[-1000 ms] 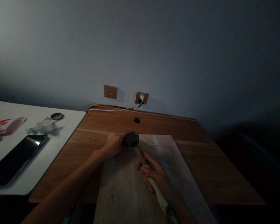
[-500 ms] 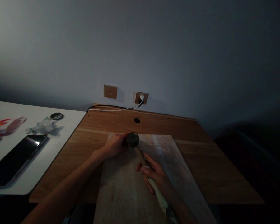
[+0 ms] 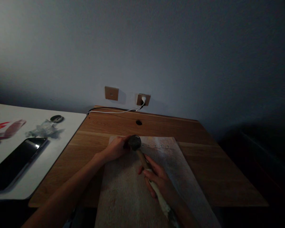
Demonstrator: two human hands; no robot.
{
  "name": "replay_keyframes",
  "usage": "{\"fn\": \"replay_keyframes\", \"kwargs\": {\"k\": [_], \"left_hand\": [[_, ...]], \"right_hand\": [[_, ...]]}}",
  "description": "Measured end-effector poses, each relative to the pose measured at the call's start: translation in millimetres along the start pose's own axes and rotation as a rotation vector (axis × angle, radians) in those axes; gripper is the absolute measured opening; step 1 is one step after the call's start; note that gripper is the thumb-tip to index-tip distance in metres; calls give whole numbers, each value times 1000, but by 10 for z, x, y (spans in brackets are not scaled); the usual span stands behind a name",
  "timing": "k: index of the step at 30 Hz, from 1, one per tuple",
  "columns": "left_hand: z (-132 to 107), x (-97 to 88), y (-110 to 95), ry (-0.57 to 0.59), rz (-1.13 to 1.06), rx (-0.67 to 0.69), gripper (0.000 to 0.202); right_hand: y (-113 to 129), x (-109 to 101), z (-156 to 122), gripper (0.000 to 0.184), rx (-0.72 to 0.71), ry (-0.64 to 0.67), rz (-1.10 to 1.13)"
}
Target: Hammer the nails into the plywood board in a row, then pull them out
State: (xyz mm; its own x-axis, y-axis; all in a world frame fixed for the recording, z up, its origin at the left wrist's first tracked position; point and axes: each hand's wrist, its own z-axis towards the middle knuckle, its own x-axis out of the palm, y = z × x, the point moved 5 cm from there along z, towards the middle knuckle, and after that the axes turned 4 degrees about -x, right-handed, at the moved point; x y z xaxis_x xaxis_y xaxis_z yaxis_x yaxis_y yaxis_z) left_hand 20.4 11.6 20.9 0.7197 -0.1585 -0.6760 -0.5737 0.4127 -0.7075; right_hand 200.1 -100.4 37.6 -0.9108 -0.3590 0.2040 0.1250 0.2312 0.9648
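A hammer [image 3: 135, 142] with a dark round head and a pale wooden handle lies over a pale wooden board [image 3: 123, 193] on a brown wooden desk [image 3: 204, 164]. My right hand [image 3: 160, 182] is wrapped round the handle. My left hand [image 3: 117, 148] rests on the board's far left corner, fingers pinched right beside the hammer head; what they hold is hidden by the head. A row of small nails [image 3: 158, 146] stands in the board just right of the head.
A white table [image 3: 68, 126] adjoins the desk on the left, carrying a dark tablet [image 3: 14, 163], crumpled plastic [image 3: 42, 129], a small round dark object [image 3: 56, 118] and a red-printed packet [image 3: 4, 128]. A white cable [image 3: 116, 111] runs to a wall socket [image 3: 143, 99]. The right side is dark.
Almost nothing differs. The hammer head has dipped slightly toward the board beside my left fingers, and the view has shifted a little.
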Motion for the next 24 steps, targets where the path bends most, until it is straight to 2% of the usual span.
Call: {"fn": "replay_keyframes", "kwargs": {"k": [11, 15, 19, 24], "left_hand": [[-3, -3, -19, 8, -36, 6, 52], [-3, -8, -15, 2, -27, 9, 46], [-6, -6, -31, 24, -32, -9, 52], [-11, -20, -30, 29, 2, -16, 43]], "right_hand": [[6, -3, 8, 59, -11, 31, 24], [21, 3, 6, 58, -11, 40, 12], [30, 7, 5, 59, -18, 50, 19], [71, -16, -35, 53, -30, 48, 11]]}}
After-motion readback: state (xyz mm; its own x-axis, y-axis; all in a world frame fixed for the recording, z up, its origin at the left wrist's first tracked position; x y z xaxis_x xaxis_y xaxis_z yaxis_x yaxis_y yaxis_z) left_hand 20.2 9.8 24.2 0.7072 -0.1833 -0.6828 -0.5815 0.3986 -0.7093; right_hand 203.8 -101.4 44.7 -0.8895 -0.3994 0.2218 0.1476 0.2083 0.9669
